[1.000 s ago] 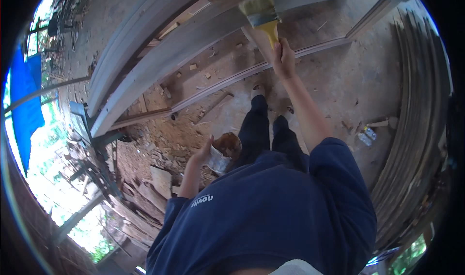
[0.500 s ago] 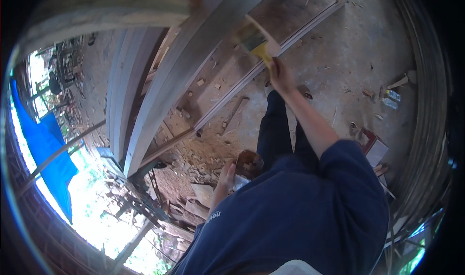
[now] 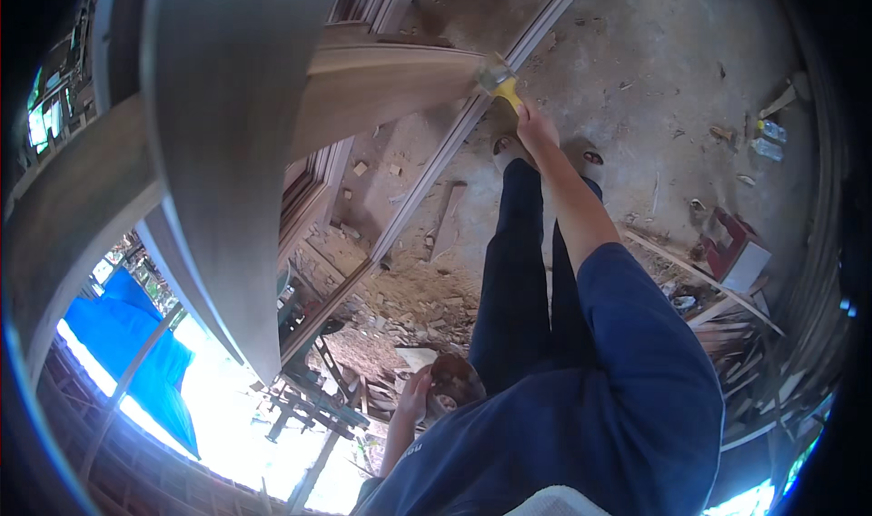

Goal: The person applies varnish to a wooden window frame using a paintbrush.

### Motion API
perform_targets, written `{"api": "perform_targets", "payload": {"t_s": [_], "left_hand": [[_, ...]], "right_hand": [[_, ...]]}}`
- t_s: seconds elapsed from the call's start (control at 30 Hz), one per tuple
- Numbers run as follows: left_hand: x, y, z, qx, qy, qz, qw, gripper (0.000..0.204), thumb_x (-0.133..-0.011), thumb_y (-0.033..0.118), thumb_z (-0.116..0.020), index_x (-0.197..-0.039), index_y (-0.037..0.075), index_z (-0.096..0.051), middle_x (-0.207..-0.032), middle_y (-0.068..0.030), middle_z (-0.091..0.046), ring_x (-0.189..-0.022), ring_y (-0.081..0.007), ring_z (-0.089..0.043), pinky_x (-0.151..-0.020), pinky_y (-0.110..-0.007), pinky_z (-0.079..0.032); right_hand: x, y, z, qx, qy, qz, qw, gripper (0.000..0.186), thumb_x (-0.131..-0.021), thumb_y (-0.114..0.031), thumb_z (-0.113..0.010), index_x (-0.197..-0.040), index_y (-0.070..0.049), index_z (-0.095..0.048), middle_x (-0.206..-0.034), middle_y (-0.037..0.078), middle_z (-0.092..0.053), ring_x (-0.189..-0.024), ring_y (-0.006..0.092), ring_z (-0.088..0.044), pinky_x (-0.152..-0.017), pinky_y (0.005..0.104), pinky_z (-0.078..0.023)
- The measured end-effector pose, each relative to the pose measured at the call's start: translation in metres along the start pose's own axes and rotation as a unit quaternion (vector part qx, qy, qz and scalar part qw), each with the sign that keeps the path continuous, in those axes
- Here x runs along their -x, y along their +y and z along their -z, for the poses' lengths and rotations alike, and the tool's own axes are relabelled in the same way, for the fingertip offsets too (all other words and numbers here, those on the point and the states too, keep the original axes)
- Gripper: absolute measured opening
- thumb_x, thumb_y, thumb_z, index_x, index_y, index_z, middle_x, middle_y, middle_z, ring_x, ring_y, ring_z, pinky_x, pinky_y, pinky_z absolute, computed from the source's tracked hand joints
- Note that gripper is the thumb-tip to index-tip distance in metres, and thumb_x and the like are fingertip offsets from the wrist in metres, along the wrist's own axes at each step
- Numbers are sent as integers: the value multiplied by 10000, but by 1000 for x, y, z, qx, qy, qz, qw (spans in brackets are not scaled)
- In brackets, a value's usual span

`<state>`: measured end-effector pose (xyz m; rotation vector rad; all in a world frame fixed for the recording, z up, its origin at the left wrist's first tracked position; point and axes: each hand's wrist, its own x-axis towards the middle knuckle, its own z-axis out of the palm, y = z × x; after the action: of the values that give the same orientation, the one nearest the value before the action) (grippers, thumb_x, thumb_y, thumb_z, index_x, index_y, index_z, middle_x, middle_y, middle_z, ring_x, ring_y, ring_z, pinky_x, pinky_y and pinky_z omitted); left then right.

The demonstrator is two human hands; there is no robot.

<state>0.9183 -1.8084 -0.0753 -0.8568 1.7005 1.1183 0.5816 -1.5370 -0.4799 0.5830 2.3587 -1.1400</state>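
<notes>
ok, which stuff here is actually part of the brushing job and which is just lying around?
In use:
- right hand gripping the yellow-handled brush
- curved wooden piece under the bristles
- left hand holding the small container

Lying about:
- plastic bottles
- red stool
- wood scraps and sawdust
- blue tarp

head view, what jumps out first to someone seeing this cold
The right hand, arm stretched out, holds a yellow-handled brush against a long pale wooden plank that sweeps across the upper left. Lower down, the left hand grips a small round container at hip height. A bright blue tarp glows at the lower left.
</notes>
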Motion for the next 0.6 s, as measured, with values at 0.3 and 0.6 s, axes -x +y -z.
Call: {"api": "perform_targets", "payload": {"t_s": [0.3, 0.6], "left_hand": [[-33, 118, -20, -262, 19, 191, 946, 641, -973, 549, -360, -1075, -25, -627, -968, -213, -673, -960, -346, -628, -844, -429, -444], [-40, 83, -11, -233, -19, 225, 946, 642, -968, 545, -378, -1215, -1, -608, -1173, -231, -629, -1160, -341, -567, -990, -378, -407]], "right_hand": [[58, -25, -4, -45, -40, 37, 997, 271, -933, -352, -501, -967, -112, -621, -800, 166, -666, -734, 364, -664, -629, 478, -515], [61, -71, 5, -187, -22, 330, 925, 153, -859, -208, -651, -957, -91, -639, -724, 104, -652, -636, 296, -648, -558, 376, -510]]}}
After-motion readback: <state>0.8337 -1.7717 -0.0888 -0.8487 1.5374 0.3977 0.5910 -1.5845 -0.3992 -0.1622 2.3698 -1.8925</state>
